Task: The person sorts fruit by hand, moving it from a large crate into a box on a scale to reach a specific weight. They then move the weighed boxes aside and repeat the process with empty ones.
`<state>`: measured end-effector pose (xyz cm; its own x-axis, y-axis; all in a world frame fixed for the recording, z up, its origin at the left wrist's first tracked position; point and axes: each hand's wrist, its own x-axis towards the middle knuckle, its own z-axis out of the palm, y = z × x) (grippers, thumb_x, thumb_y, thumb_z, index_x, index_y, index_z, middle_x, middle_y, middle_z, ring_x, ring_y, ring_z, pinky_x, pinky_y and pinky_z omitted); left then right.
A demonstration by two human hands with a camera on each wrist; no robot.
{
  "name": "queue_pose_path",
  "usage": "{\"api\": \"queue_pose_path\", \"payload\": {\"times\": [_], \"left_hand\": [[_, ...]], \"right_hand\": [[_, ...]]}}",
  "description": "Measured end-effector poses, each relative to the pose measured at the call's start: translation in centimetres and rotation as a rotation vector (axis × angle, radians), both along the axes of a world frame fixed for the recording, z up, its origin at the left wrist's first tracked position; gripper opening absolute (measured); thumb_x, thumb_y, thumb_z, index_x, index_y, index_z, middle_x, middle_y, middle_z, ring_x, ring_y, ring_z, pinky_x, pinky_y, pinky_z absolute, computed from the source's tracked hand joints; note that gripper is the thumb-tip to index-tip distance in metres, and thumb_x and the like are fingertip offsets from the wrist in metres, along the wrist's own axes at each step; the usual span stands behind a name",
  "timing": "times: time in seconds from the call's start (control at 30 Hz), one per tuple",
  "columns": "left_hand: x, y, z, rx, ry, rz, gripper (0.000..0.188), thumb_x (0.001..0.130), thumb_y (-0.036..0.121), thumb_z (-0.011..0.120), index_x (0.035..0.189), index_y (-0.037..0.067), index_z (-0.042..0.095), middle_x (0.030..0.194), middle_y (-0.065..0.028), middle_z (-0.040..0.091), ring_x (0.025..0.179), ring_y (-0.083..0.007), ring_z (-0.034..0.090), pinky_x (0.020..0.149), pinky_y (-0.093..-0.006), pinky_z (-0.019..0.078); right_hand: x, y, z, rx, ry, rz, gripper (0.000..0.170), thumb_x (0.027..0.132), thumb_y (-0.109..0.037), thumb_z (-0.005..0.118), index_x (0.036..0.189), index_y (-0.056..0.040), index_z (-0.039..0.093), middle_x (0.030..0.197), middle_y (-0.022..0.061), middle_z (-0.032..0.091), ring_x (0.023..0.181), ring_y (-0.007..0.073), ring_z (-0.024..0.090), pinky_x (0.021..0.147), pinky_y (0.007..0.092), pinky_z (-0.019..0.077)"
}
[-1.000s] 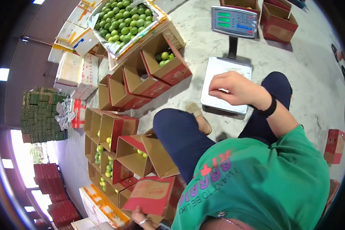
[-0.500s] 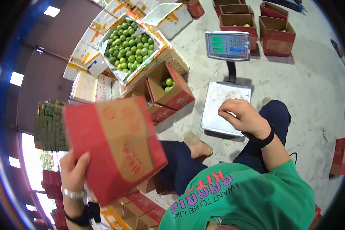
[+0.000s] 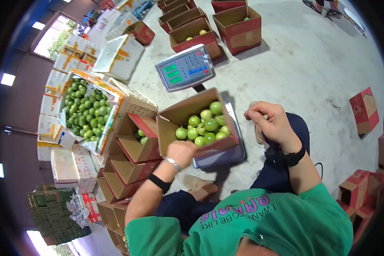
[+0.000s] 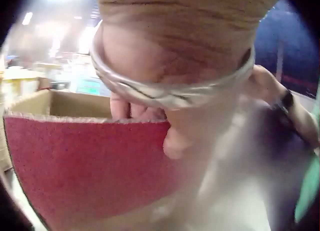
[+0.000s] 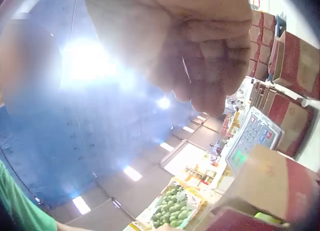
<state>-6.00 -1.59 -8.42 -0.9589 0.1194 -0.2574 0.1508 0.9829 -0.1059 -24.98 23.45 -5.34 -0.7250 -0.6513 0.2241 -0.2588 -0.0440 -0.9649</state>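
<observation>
In the head view, the left hand (image 3: 181,153) grips the near edge of a red and brown cardboard box (image 3: 168,119) of round green fruit (image 3: 210,124). This box is over the platform (image 3: 232,157) of a scale; whether it rests fully on it I cannot tell. The left wrist view has the left fingers (image 4: 135,110) inside the box's wall (image 4: 85,166) and the thumb outside. To the box's right, the right hand (image 3: 269,121) hovers with loosely curled fingers, holding nothing. The right wrist view also has this hand (image 5: 200,56) empty. Behind the box stands the lit scale display (image 3: 186,68).
A lined crate of green fruit (image 3: 87,113) stands at the left. Open cardboard boxes (image 3: 134,168) line the floor beside the left arm. More boxes (image 3: 239,32) stand beyond the scale, and others (image 3: 358,187) lie at the lower right. Someone's feet show at the top right.
The left hand has lifted a box from the lower left and brought it rightward over the scale, its fruit now showing. The head view has turned. The right hand stays raised and empty.
</observation>
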Motion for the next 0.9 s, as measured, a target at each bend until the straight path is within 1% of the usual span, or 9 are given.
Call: {"api": "queue_pose_path", "payload": {"times": [0.07, 0.13, 0.2, 0.27, 0.37, 0.57, 0.7, 0.77, 0.9], "left_hand": [[1.0, 2.7, -1.7, 0.081, -0.006, -0.067, 0.008, 0.07, 0.017, 0.061, 0.074, 0.011, 0.059, 0.074, -0.0061, 0.062, 0.071, -0.0266, 0.061, 0.064, -0.0381, 0.0484], [3.4, 2.2, 1.5, 0.24, -0.016, 0.175, 0.02, 0.07, 0.024, 0.068, 0.083, 0.01, 0.061, 0.081, -0.0063, 0.063, 0.075, -0.0276, 0.062, 0.067, -0.0393, 0.049], [7.1, -0.4, 7.7, 0.214, 0.21, 0.39, 0.046, 0.067, 0.011, 0.073, 0.111, 0.006, 0.06, 0.102, -0.0125, 0.063, 0.094, -0.0293, 0.06, 0.078, -0.039, 0.0493], [13.1, -0.8, 12.1, 0.229, 0.755, 0.669, 0.045, 0.075, -0.004, 0.061, 0.119, -0.001, 0.054, 0.11, -0.0133, 0.059, 0.099, -0.0243, 0.058, 0.09, -0.035, 0.0444], [25.8, -2.4, 13.6, 0.311, 1.178, 1.121, 0.032, 0.094, 0.007, 0.046, 0.124, -0.003, 0.046, 0.116, -0.0138, 0.055, 0.102, -0.0216, 0.056, 0.086, -0.0324, 0.0481], [37.1, 3.8, 6.5, 0.179, 1.076, 1.594, 0.032, 0.091, 0.011, 0.053, 0.121, 0.0, 0.051, 0.111, -0.0129, 0.058, 0.099, -0.0206, 0.057, 0.085, -0.0315, 0.046], [37.6, 6.5, 4.0, 0.315, 1.19, 1.613, 0.031, 0.09, 0.012, 0.057, 0.117, -0.001, 0.054, 0.099, -0.0094, 0.06, 0.088, -0.0165, 0.057, 0.08, -0.0289, 0.0469], [36.9, 7.4, 5.1, 0.051, 1.076, 1.489, 0.035, 0.087, 0.02, 0.063, 0.113, -0.003, 0.058, 0.106, -0.0187, 0.063, 0.09, -0.0257, 0.062, 0.072, -0.032, 0.0532], [37.5, 7.9, 5.4, 0.119, 1.084, 1.602, 0.037, 0.088, 0.022, 0.062, 0.115, -0.003, 0.057, 0.105, -0.0177, 0.063, 0.091, -0.0273, 0.062, 0.079, -0.0344, 0.0518]], "right_hand": [[-0.5, 0.2, 0.3, 0.043, -0.018, -0.019, 0.012, 0.086, -0.009, 0.06, 0.084, 0.0026, 0.063, 0.072, 0.0055, 0.063, 0.068, 0.0105, 0.055, 0.064, 0.026, 0.0451], [-1.0, 0.6, 0.3, 0.083, -0.056, -0.011, 0.012, 0.087, -0.009, 0.059, 0.085, 0.0022, 0.063, 0.074, 0.005, 0.064, 0.071, 0.0098, 0.056, 0.066, 0.0253, 0.0451], [-1.3, 0.6, 0.9, 0.067, -0.03, -0.048, 0.013, 0.089, -0.01, 0.057, 0.087, 0.0017, 0.064, 0.08, 0.0037, 0.065, 0.078, 0.0085, 0.058, 0.072, 0.0236, 0.0457], [-1.5, 0.7, 1.7, 0.017, -0.056, -0.072, 0.013, 0.09, -0.007, 0.054, 0.089, 0.0028, 0.063, 0.083, 0.0053, 0.066, 0.08, 0.0103, 0.059, 0.075, 0.0242, 0.0469], [-1.5, -1.2, 3.5, 0.032, 0.027, -0.034, 0.013, 0.09, -0.007, 0.054, 0.091, 0.0027, 0.063, 0.085, 0.0063, 0.066, 0.08, 0.0109, 0.06, 0.075, 0.0246, 0.0473], [0.3, -10.7, 3.8, 0.363, 0.722, 0.581, 0.031, 0.08, -0.023, 0.063, 0.103, -0.0039, 0.058, 0.094, 0.0161, 0.059, 0.086, 0.0346, 0.058, 0.077, 0.0417, 0.0471], [1.8, -16.8, 0.4, 0.805, 0.958, 0.9, 0.047, 0.073, -0.032, 0.069, 0.11, -0.0068, 0.056, 0.097, 0.0153, 0.057, 0.092, 0.0349, 0.059, 0.077, 0.0445, 0.0486], [1.6, -19.2, -1.6, 0.868, 1.045, 1.006, 0.05, 0.072, -0.035, 0.069, 0.113, -0.0096, 0.054, 0.1, 0.0153, 0.055, 0.091, 0.0352, 0.059, 0.075, 0.0448, 0.0491], [2.4, -21.6, -5.1, 1.371, 1.165, 1.086, 0.069, 0.064, -0.042, 0.075, 0.124, -0.0197, 0.051, 0.116, 0.0144, 0.053, 0.104, 0.0343, 0.056, 0.082, 0.0469, 0.0495]]}}
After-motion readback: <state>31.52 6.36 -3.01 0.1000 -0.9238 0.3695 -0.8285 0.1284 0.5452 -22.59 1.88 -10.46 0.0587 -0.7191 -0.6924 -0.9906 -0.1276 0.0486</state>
